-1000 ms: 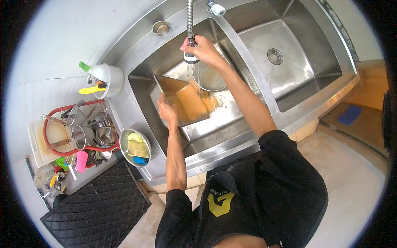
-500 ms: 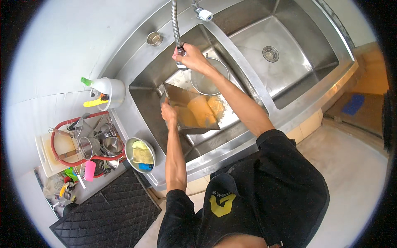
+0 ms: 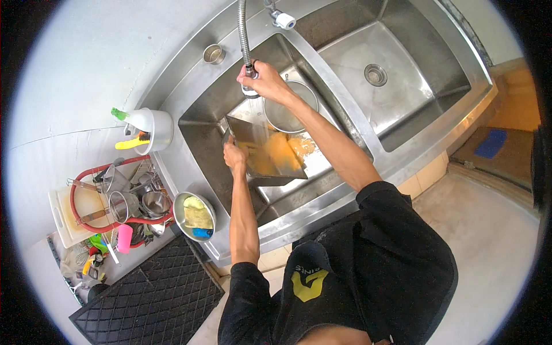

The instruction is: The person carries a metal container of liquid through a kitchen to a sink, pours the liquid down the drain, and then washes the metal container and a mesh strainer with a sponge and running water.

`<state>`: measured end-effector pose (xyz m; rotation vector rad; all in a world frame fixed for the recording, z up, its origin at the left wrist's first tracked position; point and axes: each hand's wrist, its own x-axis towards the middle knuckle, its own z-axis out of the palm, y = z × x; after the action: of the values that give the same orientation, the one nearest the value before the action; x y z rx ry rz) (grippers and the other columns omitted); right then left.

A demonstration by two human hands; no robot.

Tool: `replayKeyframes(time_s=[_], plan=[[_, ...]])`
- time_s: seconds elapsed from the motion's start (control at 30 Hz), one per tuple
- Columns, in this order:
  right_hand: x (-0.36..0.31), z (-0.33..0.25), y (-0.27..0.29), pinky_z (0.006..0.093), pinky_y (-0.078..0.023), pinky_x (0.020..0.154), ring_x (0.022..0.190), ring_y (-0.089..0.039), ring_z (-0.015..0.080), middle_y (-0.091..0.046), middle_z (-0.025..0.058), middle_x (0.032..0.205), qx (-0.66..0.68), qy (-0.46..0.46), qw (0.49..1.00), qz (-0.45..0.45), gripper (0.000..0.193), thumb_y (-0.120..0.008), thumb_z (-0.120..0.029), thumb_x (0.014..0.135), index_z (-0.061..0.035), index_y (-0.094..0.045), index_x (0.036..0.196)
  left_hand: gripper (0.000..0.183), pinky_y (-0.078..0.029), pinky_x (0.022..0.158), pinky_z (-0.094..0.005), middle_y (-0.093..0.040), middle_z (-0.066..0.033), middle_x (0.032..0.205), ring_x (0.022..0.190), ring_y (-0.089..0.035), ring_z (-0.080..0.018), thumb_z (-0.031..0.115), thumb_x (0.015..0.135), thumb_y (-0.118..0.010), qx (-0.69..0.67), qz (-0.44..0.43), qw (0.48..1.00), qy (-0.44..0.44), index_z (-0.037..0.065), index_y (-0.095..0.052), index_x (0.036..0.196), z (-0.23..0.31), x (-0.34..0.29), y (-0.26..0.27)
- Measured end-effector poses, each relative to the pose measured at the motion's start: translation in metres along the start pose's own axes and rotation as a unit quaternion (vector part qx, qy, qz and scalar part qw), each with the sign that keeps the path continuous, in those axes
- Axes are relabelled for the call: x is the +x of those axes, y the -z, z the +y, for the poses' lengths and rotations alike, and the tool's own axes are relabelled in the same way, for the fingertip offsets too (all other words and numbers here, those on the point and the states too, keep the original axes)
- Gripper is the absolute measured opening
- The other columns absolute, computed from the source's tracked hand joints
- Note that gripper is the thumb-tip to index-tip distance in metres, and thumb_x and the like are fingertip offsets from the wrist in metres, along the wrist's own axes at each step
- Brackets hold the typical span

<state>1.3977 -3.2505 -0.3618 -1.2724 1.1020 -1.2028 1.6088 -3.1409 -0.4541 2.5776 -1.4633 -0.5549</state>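
Note:
My left hand grips the side of a rectangular steel pan, tilted on its side inside the left sink basin. Orange residue and water lie in the pan and spill over its right edge onto the basin floor. Above it, my right hand is closed around a spray nozzle at the end of a metal hose. Thin streams of water fall from the nozzle into the pan. Beneath my right forearm sits a round metal vessel, partly covered by the arm.
Beside the basin stand a bowl with sponges, a white bucket with a spray bottle and brush, and a small metal cup. A red-rimmed rack of utensils is at left. Another basin adjoins on the right.
The orange liquid in the pan has thinned and shifted toward its right edge, baring more steel. Orange spreads a little farther on the basin floor. Both hands stay nearly in place.

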Motion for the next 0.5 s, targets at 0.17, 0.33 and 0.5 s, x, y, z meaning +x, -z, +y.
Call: replayKeyframes(time_s=[0.17, 0.33, 0.5], plan=[[0.004, 0.01, 0.001, 0.0327, -0.048, 0.071, 0.075, -0.062, 0.0193, -0.065, 0.0102, 0.082, -0.003, 0.041, 0.999, 0.024, 0.021, -0.065, -0.02, 0.078, -0.003, -0.061, 0.089, 0.06, -0.048, 0.085, -0.0436, -0.06, -0.0142, 0.114, 0.103, -0.059, -0.0341, 0.012, 0.069, -0.068, 0.019, -0.013, 1.0, -0.014, 0.015, -0.053, 0.127, 0.009, -0.001, 0.002], [0.003, 0.001, 0.006, 0.0329, -0.048, 0.07, 0.075, -0.062, 0.0186, -0.064, 0.0092, 0.081, 0.014, 0.014, 1.0, -0.006, 0.019, -0.064, -0.019, 0.078, -0.0038, -0.061, 0.089, 0.058, -0.048, 0.085, -0.0442, -0.06, -0.0132, 0.115, 0.104, -0.059, -0.0338, 0.013, 0.07, -0.066, 0.014, -0.009, 1.0, -0.015, 0.017, -0.053, 0.127, 0.008, 0.007, -0.001], [0.002, -0.017, 0.013, 0.0333, -0.047, 0.067, 0.072, -0.061, 0.0191, -0.064, 0.0084, 0.077, -0.041, -0.056, 0.996, -0.055, 0.017, -0.064, -0.018, 0.074, -0.0045, -0.061, 0.083, 0.057, -0.049, 0.083, -0.0417, -0.066, -0.0129, 0.106, 0.099, -0.062, -0.0324, 0.018, 0.064, -0.073, 0.022, 0.024, 0.999, 0.01, 0.023, -0.06, 0.118, 0.008, 0.014, -0.006]])
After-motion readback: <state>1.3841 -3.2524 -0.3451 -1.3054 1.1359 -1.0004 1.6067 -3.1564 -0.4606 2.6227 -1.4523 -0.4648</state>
